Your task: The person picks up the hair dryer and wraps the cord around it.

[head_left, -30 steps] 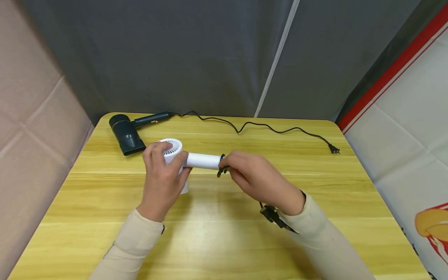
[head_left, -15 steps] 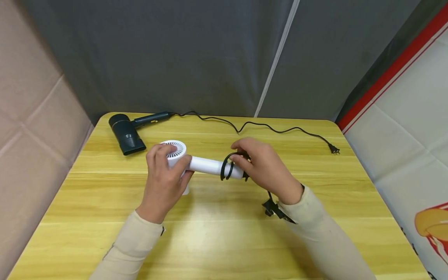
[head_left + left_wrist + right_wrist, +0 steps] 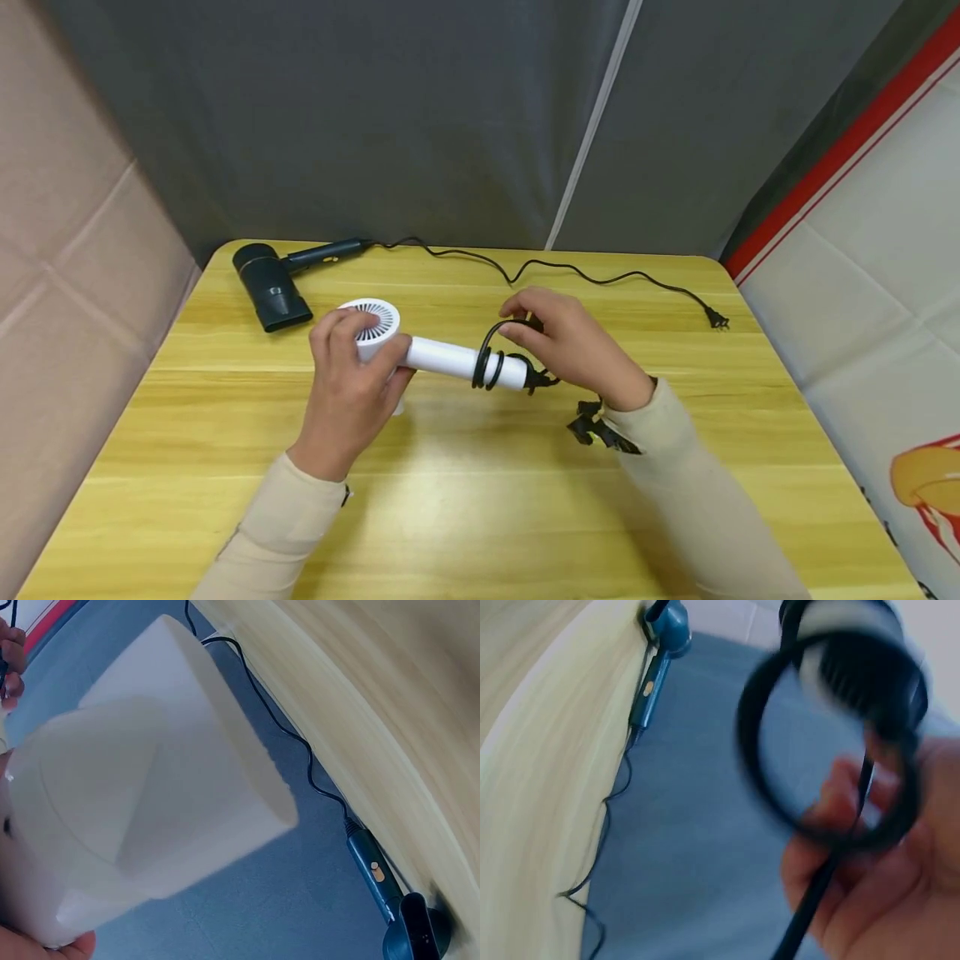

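A white hair dryer (image 3: 442, 357) is held above the table, its handle pointing right and slightly toward the near edge. My left hand (image 3: 345, 387) grips its head, with fingers over the vented end. Near the handle's end, its black cord (image 3: 482, 363) is wound around the handle in loops. My right hand (image 3: 573, 346) pinches the cord just above and right of the handle end. In the right wrist view, a blurred cord loop (image 3: 750, 739) hangs in front of that hand. The wide white nozzle (image 3: 187, 765) fills much of the left wrist view.
A dark hair dryer (image 3: 272, 287) lies at the table's back left. Its black cord (image 3: 577, 269) runs right along the back to a plug (image 3: 716, 318). Behind the wooden table (image 3: 450, 517) hangs a grey curtain (image 3: 375, 125). A black piece (image 3: 592, 425) sits by the right wrist.
My right hand has moved away from the handle's end, up and right, drawing a cord loop with it. Cord loops now show around the handle, which has tilted down at its right end.
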`<move>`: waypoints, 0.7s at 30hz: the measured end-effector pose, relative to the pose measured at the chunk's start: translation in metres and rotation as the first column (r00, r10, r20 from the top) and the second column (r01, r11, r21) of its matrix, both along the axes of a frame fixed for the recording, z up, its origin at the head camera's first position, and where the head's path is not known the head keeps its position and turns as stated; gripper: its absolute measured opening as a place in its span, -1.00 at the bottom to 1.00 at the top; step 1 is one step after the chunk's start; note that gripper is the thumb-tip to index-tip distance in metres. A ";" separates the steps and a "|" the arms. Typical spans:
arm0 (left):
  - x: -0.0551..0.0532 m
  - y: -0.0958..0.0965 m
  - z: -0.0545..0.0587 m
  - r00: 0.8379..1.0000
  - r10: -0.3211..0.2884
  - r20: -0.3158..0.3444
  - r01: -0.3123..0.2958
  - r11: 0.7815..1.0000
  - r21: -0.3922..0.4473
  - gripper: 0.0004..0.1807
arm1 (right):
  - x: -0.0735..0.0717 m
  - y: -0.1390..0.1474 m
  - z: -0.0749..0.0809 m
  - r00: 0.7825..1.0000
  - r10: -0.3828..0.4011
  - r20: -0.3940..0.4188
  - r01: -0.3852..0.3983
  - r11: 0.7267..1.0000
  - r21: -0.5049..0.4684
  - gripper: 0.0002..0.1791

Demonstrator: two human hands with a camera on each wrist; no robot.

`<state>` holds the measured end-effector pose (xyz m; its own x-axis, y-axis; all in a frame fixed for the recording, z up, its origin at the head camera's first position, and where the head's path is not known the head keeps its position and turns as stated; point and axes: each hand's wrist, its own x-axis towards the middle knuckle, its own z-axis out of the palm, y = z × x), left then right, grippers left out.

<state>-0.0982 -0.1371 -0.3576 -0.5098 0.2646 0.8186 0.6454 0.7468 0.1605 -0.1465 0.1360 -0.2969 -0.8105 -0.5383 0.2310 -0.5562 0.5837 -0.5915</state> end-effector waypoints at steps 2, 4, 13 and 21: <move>0.001 0.000 0.000 1.000 -0.025 -0.014 0.025 1.000 0.005 -0.57 | -0.006 0.006 -0.001 0.998 0.052 0.036 -0.052 0.999 -0.010 -0.83; 0.001 0.000 0.000 0.998 -0.049 -0.034 0.049 0.999 0.008 -0.57 | -0.012 0.011 -0.003 0.993 0.092 0.077 -0.090 0.995 -0.029 -0.79; 0.000 0.000 0.005 0.991 -0.084 -0.103 0.094 0.991 0.096 -0.63 | -0.024 0.016 -0.033 0.980 0.069 0.187 -0.048 0.992 -0.116 -0.80; 0.000 0.001 0.009 0.995 -0.053 -0.081 0.061 0.993 0.101 -0.60 | -0.019 0.002 -0.058 0.984 0.150 0.099 -0.127 0.969 -0.212 -0.80</move>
